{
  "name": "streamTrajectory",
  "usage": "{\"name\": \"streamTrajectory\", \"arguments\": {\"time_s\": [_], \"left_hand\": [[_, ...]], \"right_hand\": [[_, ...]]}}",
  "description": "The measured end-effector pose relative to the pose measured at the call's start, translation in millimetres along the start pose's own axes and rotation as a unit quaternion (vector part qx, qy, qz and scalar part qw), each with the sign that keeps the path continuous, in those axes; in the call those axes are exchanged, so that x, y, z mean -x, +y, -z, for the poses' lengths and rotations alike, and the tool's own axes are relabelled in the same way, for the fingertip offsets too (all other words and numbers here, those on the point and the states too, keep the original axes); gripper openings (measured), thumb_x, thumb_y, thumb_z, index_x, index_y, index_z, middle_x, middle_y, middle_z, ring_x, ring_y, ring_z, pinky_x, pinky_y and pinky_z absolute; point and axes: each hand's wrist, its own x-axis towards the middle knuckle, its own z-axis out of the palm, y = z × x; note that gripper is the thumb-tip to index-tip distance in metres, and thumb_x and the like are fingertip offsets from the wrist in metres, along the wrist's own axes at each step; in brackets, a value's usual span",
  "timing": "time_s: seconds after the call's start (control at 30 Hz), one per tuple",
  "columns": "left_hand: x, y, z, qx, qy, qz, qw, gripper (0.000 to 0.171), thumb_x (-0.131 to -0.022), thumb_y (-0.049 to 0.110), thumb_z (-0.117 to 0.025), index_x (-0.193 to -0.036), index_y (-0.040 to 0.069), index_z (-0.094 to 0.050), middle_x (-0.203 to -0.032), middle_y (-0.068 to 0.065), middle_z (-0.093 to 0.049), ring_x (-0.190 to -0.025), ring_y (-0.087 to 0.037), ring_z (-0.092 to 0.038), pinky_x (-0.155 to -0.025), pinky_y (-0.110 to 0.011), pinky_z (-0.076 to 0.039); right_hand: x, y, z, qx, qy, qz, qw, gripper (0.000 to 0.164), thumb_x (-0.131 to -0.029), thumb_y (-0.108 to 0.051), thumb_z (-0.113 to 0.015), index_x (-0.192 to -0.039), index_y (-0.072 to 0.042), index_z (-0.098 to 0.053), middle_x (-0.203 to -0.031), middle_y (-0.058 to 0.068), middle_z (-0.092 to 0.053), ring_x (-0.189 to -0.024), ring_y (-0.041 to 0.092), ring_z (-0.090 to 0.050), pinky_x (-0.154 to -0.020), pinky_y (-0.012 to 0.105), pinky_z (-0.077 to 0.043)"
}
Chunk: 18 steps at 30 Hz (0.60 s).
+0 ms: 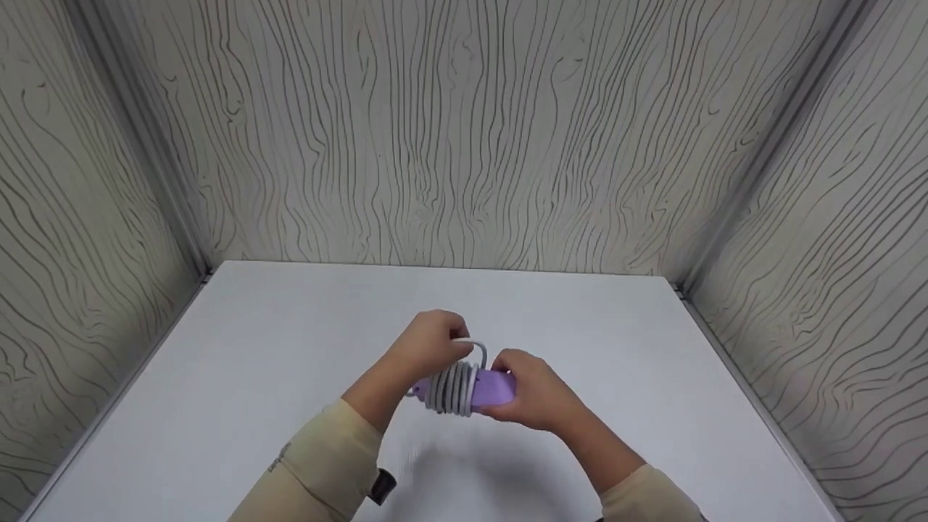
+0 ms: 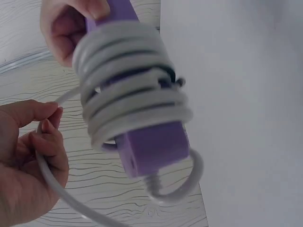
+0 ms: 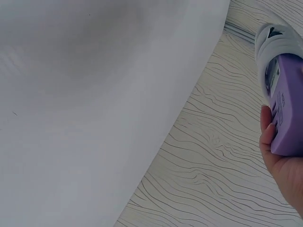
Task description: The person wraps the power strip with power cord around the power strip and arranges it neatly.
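A purple power strip (image 1: 494,388) is held up over the white table, its own light grey cord (image 1: 451,389) wound round it in several turns. My right hand (image 1: 536,391) grips the bare end of the strip. In the right wrist view, slots show on the face of the power strip (image 3: 284,106), near the fingertips of the right hand (image 3: 284,172). My left hand (image 1: 433,339) pinches the loose length of cord beside the coils. Seen from the left wrist, the cord leaves the far end of the power strip (image 2: 156,146) in a bend and also runs across the left palm.
The white table (image 1: 304,319) spreads beneath both hands. Panels with a wood-grain pattern stand behind it, such as the back wall (image 1: 449,145), and on both sides. Grey metal posts (image 1: 145,130) mark the corners. A small black object (image 1: 382,486) shows at the left sleeve.
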Motion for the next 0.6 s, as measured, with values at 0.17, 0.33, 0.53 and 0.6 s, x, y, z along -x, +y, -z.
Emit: {"name": "streamTrajectory", "arguments": {"time_s": [0.17,0.33,0.53,0.6], "left_hand": [[2.9,2.3,-9.8,0.093,-0.012,0.044,0.9947,0.016,-0.089,0.024,-0.059,-0.077,0.012,-0.063,-0.071,0.000,-0.056,-0.067,-0.014,-0.051,-0.060,-0.029,-0.047],[8.2,3.7,-16.5,0.161,-0.018,0.058,0.9851,0.019,-0.092,0.024,-0.053,-0.081,0.012,-0.062,-0.070,-0.001,-0.057,-0.062,-0.014,-0.051,-0.054,-0.028,-0.047],[16.2,3.8,-19.7,0.207,-0.012,0.041,0.9773,0.016,-0.091,0.020,-0.055,-0.085,0.007,-0.062,-0.070,-0.002,-0.057,-0.059,-0.013,-0.050,-0.054,-0.026,-0.047],[20.7,3.4,-21.7,0.235,-0.015,0.039,0.9711,0.016,-0.091,0.019,-0.056,-0.086,0.005,-0.062,-0.071,-0.003,-0.058,-0.060,-0.013,-0.051,-0.057,-0.027,-0.049]], "right_hand": [[-4,9,-1,0.021,0.070,-0.020,0.997,0.046,-0.067,-0.044,-0.077,-0.097,-0.016,-0.054,-0.087,-0.008,-0.055,-0.078,0.010,-0.051,-0.066,0.028,-0.046],[-7,15,0,0.028,0.115,-0.036,0.992,0.045,-0.065,-0.033,-0.080,-0.097,-0.013,-0.055,-0.088,-0.005,-0.056,-0.077,0.012,-0.051,-0.066,0.029,-0.047],[-8,16,5,0.061,0.133,-0.057,0.988,0.052,-0.062,-0.028,-0.079,-0.104,-0.012,-0.053,-0.093,-0.003,-0.055,-0.080,0.013,-0.051,-0.070,0.031,-0.047],[-9,15,9,0.057,0.141,-0.060,0.987,0.050,-0.063,-0.027,-0.079,-0.103,-0.012,-0.054,-0.092,-0.002,-0.055,-0.080,0.014,-0.051,-0.070,0.031,-0.048]]}}
